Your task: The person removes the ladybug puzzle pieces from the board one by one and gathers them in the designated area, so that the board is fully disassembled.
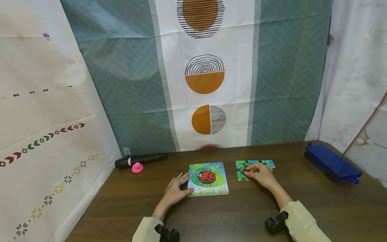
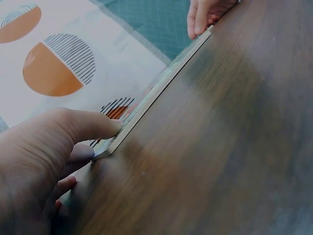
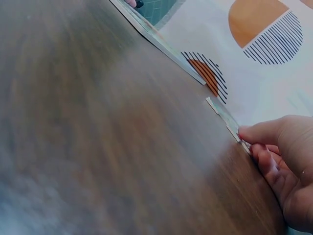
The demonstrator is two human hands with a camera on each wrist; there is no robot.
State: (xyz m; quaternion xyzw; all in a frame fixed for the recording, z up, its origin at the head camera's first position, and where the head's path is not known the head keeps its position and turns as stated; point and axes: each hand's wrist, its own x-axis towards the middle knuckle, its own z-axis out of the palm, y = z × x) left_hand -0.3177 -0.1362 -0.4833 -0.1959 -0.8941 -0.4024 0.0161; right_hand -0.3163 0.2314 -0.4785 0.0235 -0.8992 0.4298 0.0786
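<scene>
A square ladybug picture board [image 1: 222, 183] lies flat on the brown table in the head view. My left hand [image 1: 174, 191] is at its left edge, fingers fairly straight and spread, with the thumb over the near left corner. The left wrist view has that thumb on top of the board. To the right lies a partly joined group of jigsaw puzzle pieces [image 1: 270, 163], green, blue and red. My right hand [image 1: 262, 175] pinches a puzzle piece [image 1: 243, 169] between thumb and fingers, low over this group. The fingers partly cover it.
At the back left of the table [image 1: 211, 218], a pink rubber duck [image 1: 137, 167] sits by a long black object [image 1: 148, 158] with a white band. A flat blue object [image 1: 332, 163] lies at the right edge. Patterned cloths [image 1: 287, 84] hang behind and at both sides.
</scene>
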